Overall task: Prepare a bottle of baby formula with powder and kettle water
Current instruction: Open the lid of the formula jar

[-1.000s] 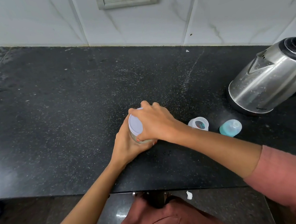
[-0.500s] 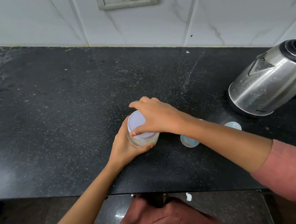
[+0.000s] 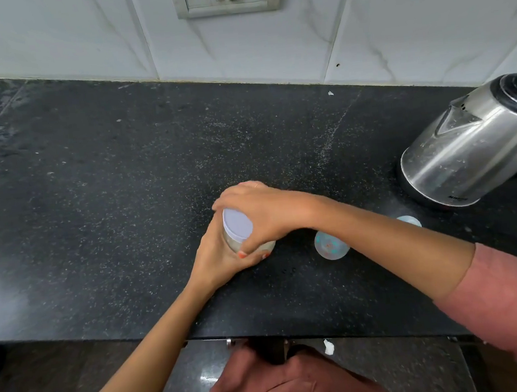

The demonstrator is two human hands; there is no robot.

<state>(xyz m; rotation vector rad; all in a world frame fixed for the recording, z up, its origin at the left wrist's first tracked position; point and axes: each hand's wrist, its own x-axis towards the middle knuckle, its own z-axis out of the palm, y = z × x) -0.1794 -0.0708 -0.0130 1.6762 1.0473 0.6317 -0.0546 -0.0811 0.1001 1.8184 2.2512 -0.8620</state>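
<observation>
Bottle [image 3: 331, 245] stands on the table [image 3: 94, 211] just right of the hands, tucked against the near side of the right forearm; it looks uncapped from above, but I can't be sure. The step in hand appears to be opening the powder jar [image 3: 235, 245]. The left hand [image 3: 222, 259] wraps the jar body from the near-left side, and the right hand [image 3: 268, 213] is cupped over the lavender lid [image 3: 238, 226] with fingers curled round its rim. So both hands are together, clamped on one object. To do it well, pin the jar base flat to the table with the left hand and twist only with the right. Lift the lid straight up once it's loose so no powder flicks out. Watch the right forearm, since a wide elbow swing could tip the bottle. Count: one jar, one lid, one bottle, one teal cap [image 3: 409, 220] beyond the right forearm, and one steel kettle [image 3: 473, 146] far right of both hands. No scoop in view.
</observation>
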